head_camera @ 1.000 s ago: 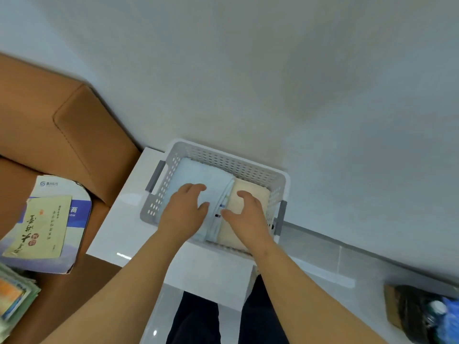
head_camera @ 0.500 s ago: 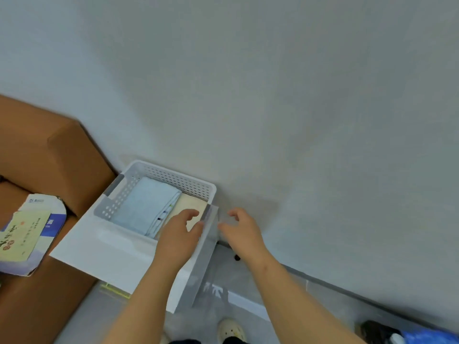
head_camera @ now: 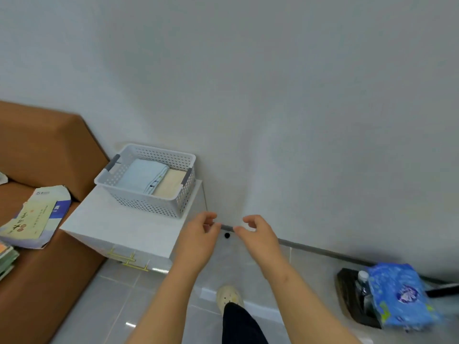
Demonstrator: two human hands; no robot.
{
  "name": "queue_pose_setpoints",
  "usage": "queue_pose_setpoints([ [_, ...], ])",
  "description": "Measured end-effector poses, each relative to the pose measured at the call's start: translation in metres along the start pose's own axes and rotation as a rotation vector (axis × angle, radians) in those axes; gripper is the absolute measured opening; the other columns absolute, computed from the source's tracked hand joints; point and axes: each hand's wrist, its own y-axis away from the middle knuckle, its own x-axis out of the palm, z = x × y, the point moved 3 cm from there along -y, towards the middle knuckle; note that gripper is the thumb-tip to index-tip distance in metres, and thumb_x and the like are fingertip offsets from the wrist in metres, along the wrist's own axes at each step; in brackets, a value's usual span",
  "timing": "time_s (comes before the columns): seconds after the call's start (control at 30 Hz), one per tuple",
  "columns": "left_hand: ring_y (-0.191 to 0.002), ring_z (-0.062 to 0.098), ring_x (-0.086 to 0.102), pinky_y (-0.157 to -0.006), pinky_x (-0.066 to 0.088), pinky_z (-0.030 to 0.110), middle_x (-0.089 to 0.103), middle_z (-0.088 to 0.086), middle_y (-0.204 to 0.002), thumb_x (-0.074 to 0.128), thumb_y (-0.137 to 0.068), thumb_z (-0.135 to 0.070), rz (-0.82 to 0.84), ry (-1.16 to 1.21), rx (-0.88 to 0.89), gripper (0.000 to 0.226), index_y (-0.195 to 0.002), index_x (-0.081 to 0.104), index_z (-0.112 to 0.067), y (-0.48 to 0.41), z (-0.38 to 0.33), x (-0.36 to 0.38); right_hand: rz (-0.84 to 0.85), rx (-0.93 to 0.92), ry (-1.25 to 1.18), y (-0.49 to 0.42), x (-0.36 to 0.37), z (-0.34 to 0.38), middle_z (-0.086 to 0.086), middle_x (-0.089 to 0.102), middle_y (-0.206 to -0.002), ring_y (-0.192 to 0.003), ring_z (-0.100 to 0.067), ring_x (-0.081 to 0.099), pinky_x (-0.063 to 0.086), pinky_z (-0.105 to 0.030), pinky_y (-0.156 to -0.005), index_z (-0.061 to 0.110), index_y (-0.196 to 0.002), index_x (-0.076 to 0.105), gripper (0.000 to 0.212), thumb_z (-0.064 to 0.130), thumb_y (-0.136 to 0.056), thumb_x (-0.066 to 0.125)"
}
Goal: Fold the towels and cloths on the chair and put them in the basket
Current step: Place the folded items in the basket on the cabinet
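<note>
A white perforated basket (head_camera: 149,202) with grey handles stands on a white cabinet (head_camera: 119,227) against the wall. Inside it lie a folded light blue towel (head_camera: 140,176) on the left and a folded beige cloth (head_camera: 169,186) on the right. My left hand (head_camera: 198,240) and my right hand (head_camera: 258,238) hover side by side to the right of the cabinet, below and right of the basket. Both have loosely curled fingers and hold nothing. No chair is in view.
A brown sofa (head_camera: 44,155) sits at the left with paper bags and booklets (head_camera: 34,217) on it. A dark bag with a blue patterned packet (head_camera: 400,294) and a bottle lies on the tiled floor at the right. My shoe (head_camera: 228,297) is on the floor below my hands.
Both hands have left the cloths in the basket and drawn back to the right, empty. The view has pulled away, so the basket now lies up and left.
</note>
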Motion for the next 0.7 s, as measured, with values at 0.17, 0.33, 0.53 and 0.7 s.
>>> queue_pose_setpoints([
  [0.17, -0.091, 0.008, 0.054, -0.077, 0.035, 0.018, 0.06, -0.007, -0.099, 0.055, -0.093, -0.02, 0.098, -0.003, 0.013, 0.019, -0.111, 0.061, -0.018, 0.076, -0.007, 0.035, -0.081, 0.065, -0.087, 0.074, -0.039, -0.053, 0.004, 0.049, -0.125, -0.119, -0.01, 0.045, 0.033, -0.02, -0.09, 0.018, -0.124, 0.051, 0.035, 0.024, -0.091, 0.058],
  [0.33, -0.092, 0.008, 0.055, -0.077, 0.038, 0.019, 0.06, -0.007, -0.099, 0.054, -0.093, -0.022, 0.22, -0.029, 0.119, 0.021, -0.113, 0.06, -0.02, 0.127, -0.043, 0.096, -0.219, 0.111, -0.163, 0.124, -0.108, -0.103, 0.005, 0.048, -0.119, -0.117, -0.01, 0.045, 0.033, -0.021, -0.09, 0.017, -0.123, 0.052, 0.033, 0.023, -0.091, 0.057],
  [0.53, -0.087, 0.005, 0.053, -0.069, 0.036, 0.014, 0.062, -0.006, -0.101, 0.054, -0.093, -0.021, 0.379, -0.091, 0.259, 0.018, -0.11, 0.061, -0.02, 0.2, -0.109, 0.21, -0.443, 0.169, -0.252, 0.178, -0.221, -0.18, 0.002, 0.053, -0.111, -0.106, -0.01, 0.05, 0.038, -0.023, -0.091, 0.014, -0.116, 0.056, 0.03, 0.019, -0.087, 0.062],
  [0.7, -0.084, 0.009, 0.055, -0.072, 0.038, 0.017, 0.06, -0.008, -0.092, 0.055, -0.091, -0.019, 0.527, -0.143, 0.337, 0.018, -0.107, 0.062, -0.018, 0.289, -0.169, 0.331, -0.56, 0.204, -0.303, 0.233, -0.334, -0.255, 0.001, 0.058, -0.099, -0.101, -0.015, 0.054, 0.04, -0.024, -0.086, 0.017, -0.101, 0.056, 0.018, 0.015, -0.085, 0.065],
])
